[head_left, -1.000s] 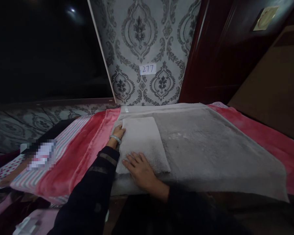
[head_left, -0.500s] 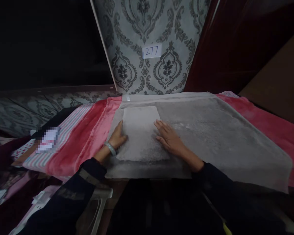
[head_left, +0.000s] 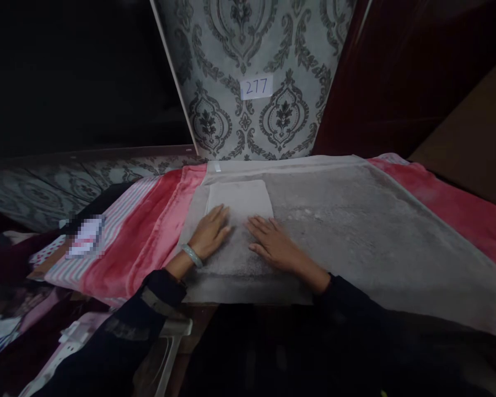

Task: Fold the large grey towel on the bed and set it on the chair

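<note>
A light grey folded cloth (head_left: 240,194), roughly rectangular and plush-looking, lies flat on a larger grey blanket (head_left: 334,237). My left hand (head_left: 209,232), with a pale bracelet at the wrist, rests on the left part of the folded cloth, fingers stretched out. On its right part lies my right hand (head_left: 275,241), palm down with the fingers extended. Neither hand grasps anything. Beneath the grey blanket, a red and pink blanket (head_left: 149,237) with a striped border shows on both sides.
Patterned wallpaper (head_left: 283,116) stands behind, with a paper label (head_left: 257,86) reading 277. A large dark screen (head_left: 74,77) is at the upper left. A dark red glossy panel (head_left: 380,77) rises at the right. Mixed fabrics (head_left: 37,309) lie at the lower left.
Both hands have moved inward from the side edges of the folded cloth onto its top, closer to each other. The cloth stays in place.
</note>
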{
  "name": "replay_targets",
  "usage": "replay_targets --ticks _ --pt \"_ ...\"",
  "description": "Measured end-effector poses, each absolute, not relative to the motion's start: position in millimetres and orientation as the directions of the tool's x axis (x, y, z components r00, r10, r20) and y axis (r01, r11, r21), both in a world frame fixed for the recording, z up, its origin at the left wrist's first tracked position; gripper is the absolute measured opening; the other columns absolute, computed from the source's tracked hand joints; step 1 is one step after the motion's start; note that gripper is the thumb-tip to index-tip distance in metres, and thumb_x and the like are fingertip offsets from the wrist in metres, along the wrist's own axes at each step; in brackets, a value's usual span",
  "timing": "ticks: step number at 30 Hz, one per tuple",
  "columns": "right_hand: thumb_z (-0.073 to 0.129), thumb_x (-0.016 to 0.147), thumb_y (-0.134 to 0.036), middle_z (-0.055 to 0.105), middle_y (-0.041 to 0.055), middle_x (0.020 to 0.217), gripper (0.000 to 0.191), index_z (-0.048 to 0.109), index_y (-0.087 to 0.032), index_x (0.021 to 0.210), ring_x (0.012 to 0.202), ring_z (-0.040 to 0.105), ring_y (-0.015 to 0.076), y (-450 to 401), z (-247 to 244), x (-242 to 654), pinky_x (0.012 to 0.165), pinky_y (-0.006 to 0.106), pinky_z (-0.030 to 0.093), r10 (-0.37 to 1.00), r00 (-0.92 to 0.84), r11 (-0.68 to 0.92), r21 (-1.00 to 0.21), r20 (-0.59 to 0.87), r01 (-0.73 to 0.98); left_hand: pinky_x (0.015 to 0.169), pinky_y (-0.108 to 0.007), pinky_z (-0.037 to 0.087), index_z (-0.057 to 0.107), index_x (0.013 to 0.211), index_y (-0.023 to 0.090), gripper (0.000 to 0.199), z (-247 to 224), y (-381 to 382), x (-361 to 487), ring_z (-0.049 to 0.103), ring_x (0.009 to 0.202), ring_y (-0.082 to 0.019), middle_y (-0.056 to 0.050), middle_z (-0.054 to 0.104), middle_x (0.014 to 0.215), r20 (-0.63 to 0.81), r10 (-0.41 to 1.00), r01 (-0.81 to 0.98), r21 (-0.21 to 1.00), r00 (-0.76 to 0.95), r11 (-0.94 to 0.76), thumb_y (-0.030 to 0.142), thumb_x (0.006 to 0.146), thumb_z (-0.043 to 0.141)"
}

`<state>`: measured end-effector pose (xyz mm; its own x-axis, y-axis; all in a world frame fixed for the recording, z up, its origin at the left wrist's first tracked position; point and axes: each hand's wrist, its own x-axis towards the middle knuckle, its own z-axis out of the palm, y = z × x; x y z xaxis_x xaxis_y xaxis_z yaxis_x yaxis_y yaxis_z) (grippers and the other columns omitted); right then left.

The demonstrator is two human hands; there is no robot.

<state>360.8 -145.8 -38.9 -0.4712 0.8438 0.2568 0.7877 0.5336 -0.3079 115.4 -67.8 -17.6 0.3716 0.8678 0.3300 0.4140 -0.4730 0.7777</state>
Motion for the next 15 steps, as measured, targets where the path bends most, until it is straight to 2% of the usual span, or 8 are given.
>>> replay_targets --ticks 5,11,13,15 --pt "0.05 0.101 -0.047 0.032 0.0134 0.162 0.06 0.041 -0.021 0.154 0.151 0.024 0.0292 -157.9 -49.2 339.0 0.121 0.056 0.021 0.803 -0.539 0.593 -0.252 0.254 0.765 0.123 -0.054 -0.003 0.067 0.125 0.031 0.054 -42.3 -75.4 119.9 0.029 0.15 -0.035 -0.009 0.052 0.151 0.258 0.837 0.439 0.756 0.482 -0.486 0.046 0.075 0.077" --pt "0.05 0.101 -0.045 0.031 0.0116 0.163 0.06 0.038 -0.024 0.156 0.152 0.021 0.0274 -163.7 -54.6 341.8 0.122 0.054 0.021 0.807 -0.523 0.586 -0.265 0.274 0.766 0.123 -0.059 0.008 0.069 0.124 0.031 0.048 -40.1 -53.5 114.7 0.036 0.146 -0.038 -0.011 0.054 0.148 0.271 0.792 0.495 0.658 0.547 -0.567 0.048 0.079 0.073" --pt "0.051 0.101 -0.045 0.03 0.0109 0.163 0.059 0.038 -0.026 0.156 0.153 0.02 0.0278 -163.1 -53.4 342.3 0.122 0.055 0.021 0.802 -0.53 0.594 -0.266 0.276 0.76 0.123 -0.059 0.008 0.069 0.124 0.032 0.044 -34.5 -40.9 126.9 0.037 0.146 -0.037 -0.011 0.055 0.147 0.313 0.736 0.47 0.608 0.6 -0.641 0.047 0.083 0.07" --pt "0.051 0.101 -0.044 0.028 0.0095 0.164 0.057 0.04 -0.029 0.155 0.153 0.02 0.0285 -162.3 -52.1 342.2 0.122 0.056 0.021 0.799 -0.544 0.599 -0.269 0.256 0.754 0.123 -0.06 0.007 0.065 0.131 0.032 0.046 -29.9 -24.4 142.0 0.036 0.147 -0.035 -0.009 0.052 0.151 0.269 0.667 0.472 0.529 0.695 -0.706 0.047 0.087 0.065"
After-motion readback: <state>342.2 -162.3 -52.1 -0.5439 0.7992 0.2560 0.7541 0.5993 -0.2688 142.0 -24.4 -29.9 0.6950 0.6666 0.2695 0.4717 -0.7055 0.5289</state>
